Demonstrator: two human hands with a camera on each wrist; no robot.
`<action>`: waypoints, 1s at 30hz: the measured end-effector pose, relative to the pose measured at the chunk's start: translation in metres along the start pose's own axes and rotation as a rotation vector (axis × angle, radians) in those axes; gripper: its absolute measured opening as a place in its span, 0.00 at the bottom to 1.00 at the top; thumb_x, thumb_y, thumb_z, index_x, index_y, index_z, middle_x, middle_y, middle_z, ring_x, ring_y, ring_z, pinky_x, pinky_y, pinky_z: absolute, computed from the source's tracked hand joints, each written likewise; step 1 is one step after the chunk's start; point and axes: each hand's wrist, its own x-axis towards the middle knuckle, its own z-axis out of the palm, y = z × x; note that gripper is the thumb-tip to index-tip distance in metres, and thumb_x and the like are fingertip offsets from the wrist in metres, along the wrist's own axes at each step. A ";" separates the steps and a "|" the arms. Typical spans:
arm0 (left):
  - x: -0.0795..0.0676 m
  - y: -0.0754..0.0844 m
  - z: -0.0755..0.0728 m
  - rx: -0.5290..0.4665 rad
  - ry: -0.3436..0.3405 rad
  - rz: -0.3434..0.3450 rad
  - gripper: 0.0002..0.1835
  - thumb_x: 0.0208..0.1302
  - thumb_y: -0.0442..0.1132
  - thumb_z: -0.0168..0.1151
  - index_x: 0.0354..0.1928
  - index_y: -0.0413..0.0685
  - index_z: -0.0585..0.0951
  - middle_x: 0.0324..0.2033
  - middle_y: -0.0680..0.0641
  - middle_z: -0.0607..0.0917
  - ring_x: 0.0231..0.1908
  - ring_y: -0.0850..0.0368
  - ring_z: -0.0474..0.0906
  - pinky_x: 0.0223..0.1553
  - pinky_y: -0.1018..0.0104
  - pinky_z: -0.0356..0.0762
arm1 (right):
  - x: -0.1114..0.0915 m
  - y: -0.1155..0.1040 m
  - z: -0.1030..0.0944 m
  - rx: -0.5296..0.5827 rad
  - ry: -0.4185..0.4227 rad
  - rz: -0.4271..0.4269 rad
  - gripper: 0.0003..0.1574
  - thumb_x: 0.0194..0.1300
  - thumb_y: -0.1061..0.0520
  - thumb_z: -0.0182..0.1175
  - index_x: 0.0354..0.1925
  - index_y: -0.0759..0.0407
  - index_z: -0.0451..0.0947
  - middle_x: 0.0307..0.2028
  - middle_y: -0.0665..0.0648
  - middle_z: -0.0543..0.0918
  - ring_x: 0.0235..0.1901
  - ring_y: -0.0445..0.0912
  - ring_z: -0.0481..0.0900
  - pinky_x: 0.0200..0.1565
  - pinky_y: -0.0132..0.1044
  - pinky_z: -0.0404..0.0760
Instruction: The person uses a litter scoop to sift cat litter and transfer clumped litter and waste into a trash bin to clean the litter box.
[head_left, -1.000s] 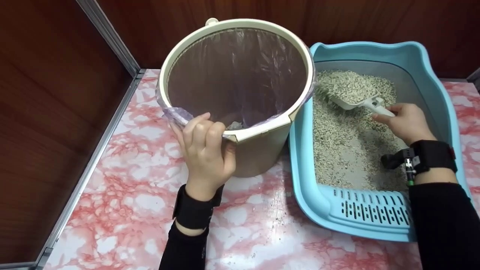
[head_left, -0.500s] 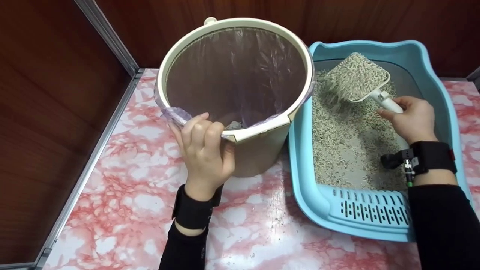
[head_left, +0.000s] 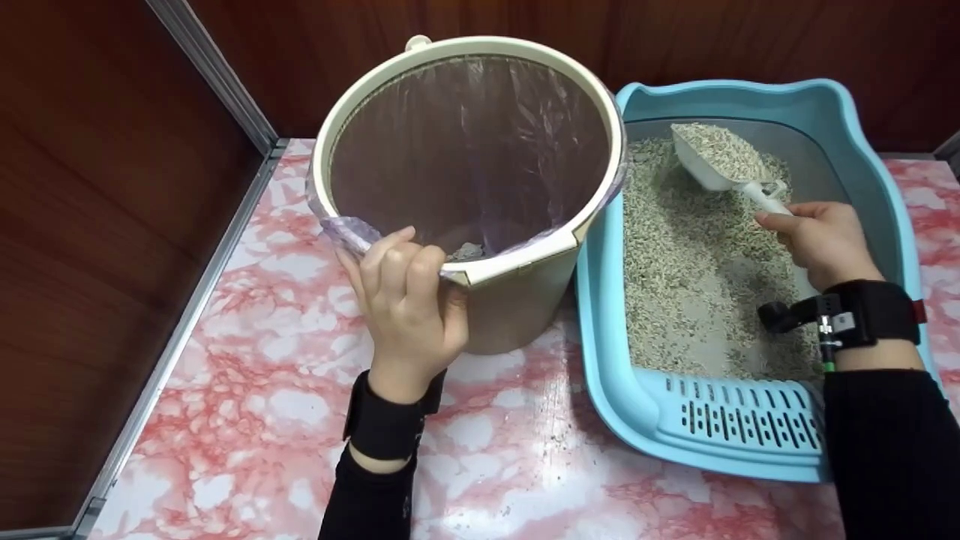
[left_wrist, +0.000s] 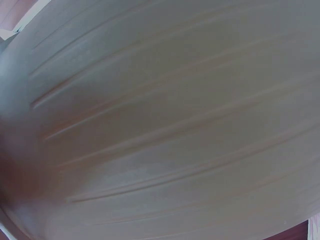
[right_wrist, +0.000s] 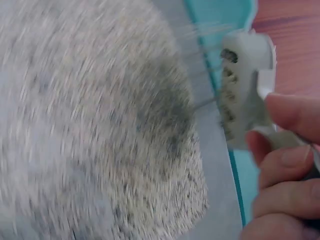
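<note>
My right hand (head_left: 821, 238) grips the handle of a white litter scoop (head_left: 701, 165), its fingers curled round it. The scoop is heaped with pale litter and held tilted over the blue litter box (head_left: 604, 360). In the right wrist view, the slotted scoop (right_wrist: 245, 90) lets bits of litter fall below it, blurred by motion. My left hand (head_left: 409, 307) grips the front rim of a beige trash bin (head_left: 517, 307), fingers over the edge on the purple bag lining it. The bin's ribbed outer wall (left_wrist: 175, 120) fills the left wrist view.
Litter (head_left: 667, 277) covers much of the box floor, with a slotted step (head_left: 742, 416) at its front. Bin and box stand side by side on a red-and-white marbled surface (head_left: 247, 420). Brown panels (head_left: 720, 37) rise behind and at the left. A small clump (head_left: 469, 251) lies in the bin.
The right hand has lifted the scoop out of the litter pile, tilting it one way and then the other as litter spilled. The left hand has kept its grip on the bin.
</note>
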 end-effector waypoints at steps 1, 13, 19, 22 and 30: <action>0.000 0.000 0.000 -0.001 0.001 0.000 0.10 0.50 0.34 0.53 0.37 0.43 0.72 0.31 0.44 0.73 0.50 0.46 0.74 0.71 0.33 0.45 | -0.001 0.000 0.000 0.093 -0.043 0.020 0.07 0.66 0.47 0.63 0.34 0.47 0.84 0.18 0.38 0.70 0.15 0.34 0.60 0.19 0.31 0.53; 0.001 0.000 0.000 -0.015 0.001 -0.002 0.09 0.51 0.34 0.53 0.37 0.43 0.72 0.31 0.44 0.73 0.51 0.46 0.73 0.69 0.31 0.47 | -0.003 -0.007 0.002 -0.144 0.043 0.015 0.21 0.65 0.38 0.62 0.46 0.51 0.83 0.24 0.34 0.72 0.25 0.36 0.66 0.27 0.30 0.65; 0.000 0.000 0.000 -0.022 0.008 0.000 0.10 0.50 0.34 0.54 0.37 0.43 0.72 0.31 0.44 0.73 0.50 0.45 0.74 0.67 0.27 0.48 | -0.002 -0.005 0.006 -0.457 0.223 -0.098 0.41 0.65 0.38 0.61 0.61 0.69 0.75 0.44 0.62 0.85 0.32 0.37 0.69 0.38 0.33 0.67; 0.000 0.000 0.001 -0.028 0.010 0.002 0.10 0.50 0.34 0.54 0.37 0.43 0.73 0.31 0.44 0.73 0.50 0.45 0.74 0.67 0.27 0.47 | -0.003 -0.005 0.009 -0.546 0.292 -0.149 0.37 0.65 0.41 0.61 0.60 0.67 0.77 0.53 0.75 0.81 0.35 0.46 0.75 0.39 0.37 0.66; 0.000 0.000 0.002 -0.017 0.014 0.009 0.09 0.52 0.36 0.54 0.36 0.43 0.73 0.31 0.44 0.73 0.50 0.46 0.74 0.69 0.31 0.47 | -0.004 -0.008 0.011 -0.581 0.350 -0.183 0.33 0.66 0.45 0.61 0.60 0.66 0.76 0.53 0.75 0.81 0.46 0.65 0.78 0.39 0.45 0.66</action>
